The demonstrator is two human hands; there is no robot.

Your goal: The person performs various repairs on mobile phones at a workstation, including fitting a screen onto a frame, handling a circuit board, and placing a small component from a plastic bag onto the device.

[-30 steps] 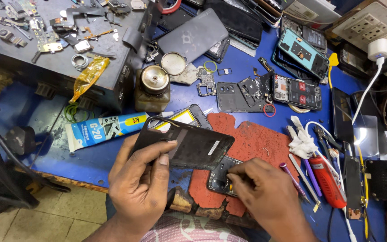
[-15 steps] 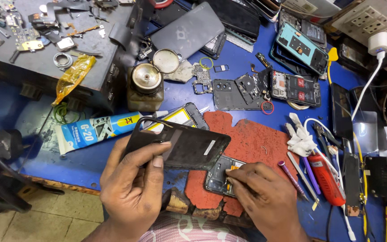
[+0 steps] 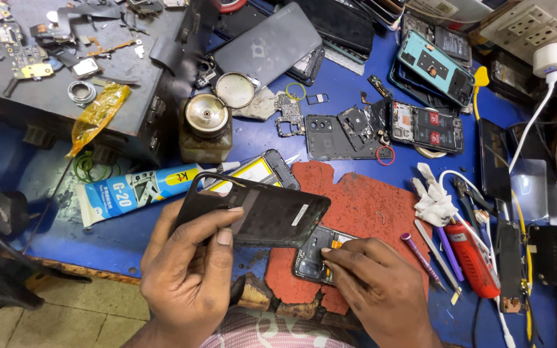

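Observation:
My left hand (image 3: 191, 277) grips a black phone back cover (image 3: 259, 209), holding it tilted above the bench. Under it lies an opened phone (image 3: 317, 254) with its circuit parts bare, resting on a worn red mat (image 3: 362, 212). My right hand (image 3: 375, 287) rests on the lower edge of that opened phone, fingers curled and pressing on its frame. Whether a small tool sits in those fingers cannot be told.
A blue glue tube (image 3: 130, 191) lies left of the cover, near a round-lidded jar (image 3: 205, 125). Several dismantled phones (image 3: 420, 125) cover the blue bench (image 3: 330, 84). Tweezers, a purple tool and a red screwdriver (image 3: 472, 258) lie right. A grey tray (image 3: 66, 71) of parts stands far left.
The back cover has lifted slightly further from the opened phone in my left hand. My right hand has stayed on the phone's lower edge, shifting a little.

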